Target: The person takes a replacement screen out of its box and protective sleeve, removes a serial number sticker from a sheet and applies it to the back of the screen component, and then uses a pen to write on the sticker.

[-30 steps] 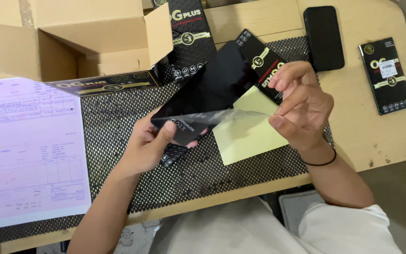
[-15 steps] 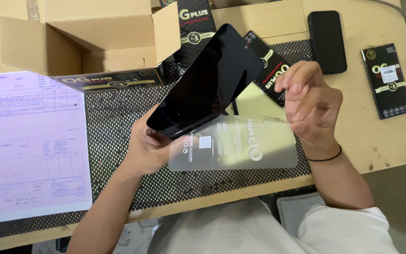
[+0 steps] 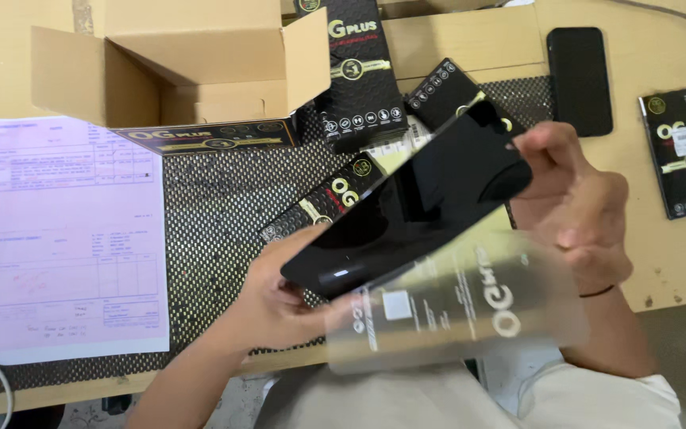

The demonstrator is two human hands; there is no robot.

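My left hand (image 3: 267, 306) grips the lower end of a black phone (image 3: 410, 210) held tilted above the table, screen up. My right hand (image 3: 577, 210) is at the phone's upper right end and pinches a clear, printed protective film (image 3: 454, 306) that hangs loose below the phone. The film is blurred and partly covers my left fingers. A black band circles my right wrist.
A black mesh mat (image 3: 208, 199) covers the wooden table (image 3: 653, 48). On it lie black accessory packets (image 3: 363, 71), an open cardboard box (image 3: 176, 67), a pink paper form (image 3: 73, 238), another black phone (image 3: 580, 79) and one more packet (image 3: 684, 151) at far right.
The clear film has come off the phone and swung down toward me. The phone has tipped lower and flatter. The yellow sheet seen under it earlier is hidden now.
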